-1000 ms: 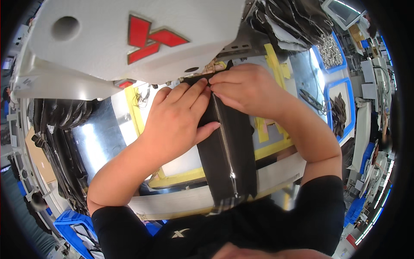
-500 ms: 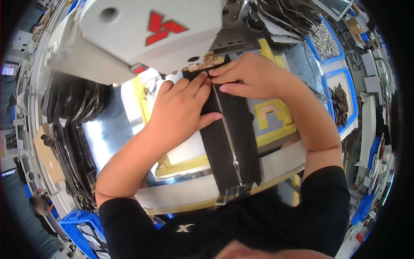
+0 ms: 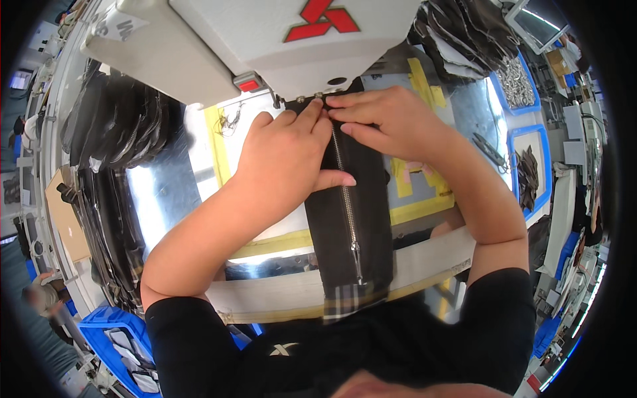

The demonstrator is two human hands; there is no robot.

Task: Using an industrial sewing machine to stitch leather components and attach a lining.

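Observation:
A long black fabric piece [image 3: 368, 219] with a metal zipper [image 3: 345, 202] down its middle runs from under the white sewing machine head [image 3: 292, 53] to the table's near edge. The zipper slider [image 3: 355, 251] sits close to its near end, beside a plaid fabric strip [image 3: 344, 302]. My left hand [image 3: 285, 149] rests on the fabric's left side, fingers flat near the machine, thumb stretched across the zipper. My right hand [image 3: 391, 123] presses the right side with extended fingertips; its thumb lies lower. The machine head hides the fabric's far end and the needle.
Dark fabric pieces hang in stacks [image 3: 119, 126] at left; another dark pile [image 3: 464, 33] lies at far right. Blue trays hold metal parts [image 3: 516, 83] and dark strips [image 3: 527, 176]. Yellow tape [image 3: 421, 211] marks the table. A blue crate [image 3: 113, 322] stands lower left.
The view has shifted, so the machine head appears farther right and higher. The fabric's near end lies straighter, with more plaid showing. Both hands stay flat on the fabric near the machine.

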